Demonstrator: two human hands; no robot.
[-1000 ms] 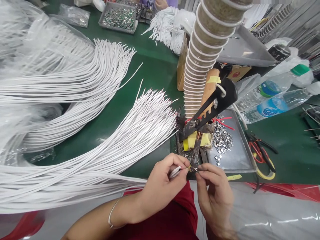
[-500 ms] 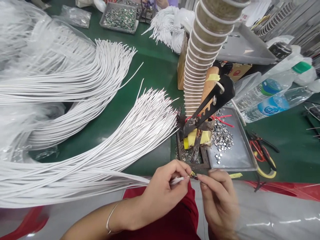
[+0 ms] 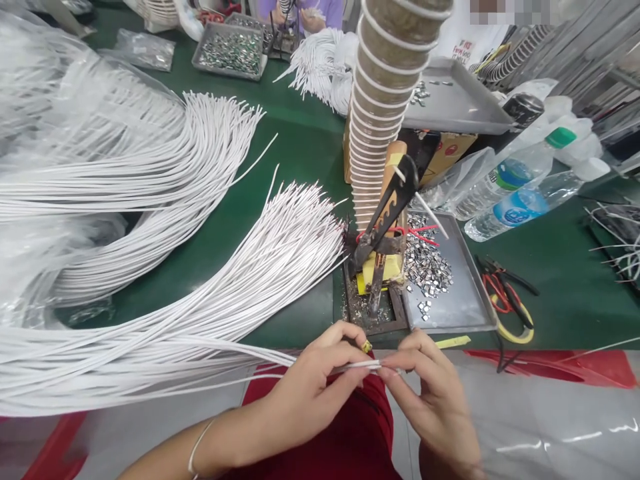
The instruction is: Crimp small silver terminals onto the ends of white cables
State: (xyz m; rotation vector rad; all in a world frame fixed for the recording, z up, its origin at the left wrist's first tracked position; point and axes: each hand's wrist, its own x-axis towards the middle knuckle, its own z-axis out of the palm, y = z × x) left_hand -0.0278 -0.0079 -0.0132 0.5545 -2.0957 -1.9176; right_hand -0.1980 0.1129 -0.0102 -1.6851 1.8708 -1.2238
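My left hand point(image 3: 310, 393) pinches the end of a thin white cable point(image 3: 357, 366) just below the table's front edge. My right hand point(image 3: 433, 400) meets it from the right, its fingertips pinched on the cable's tip. A small yellow piece point(image 3: 367, 346) shows at my left fingertips. The cable runs left into a big bundle of white cables point(image 3: 200, 320) fanned over the green table point(image 3: 295, 147). Directly beyond my hands stands a black lever tool point(image 3: 383, 230) on a dark base.
A grey tray point(image 3: 460, 303) with several small metal clips lies right of the tool. A ribbed hose column point(image 3: 383, 100) rises behind it. Water bottles point(image 3: 520, 200) and red-yellow pliers point(image 3: 505, 300) sit at right. Another person's hands point(image 3: 310, 17) work at the far side.
Both hands have dropped slightly toward me and away from the tool's base. The cable end now lies level between the two pinches, and the view has shifted right.
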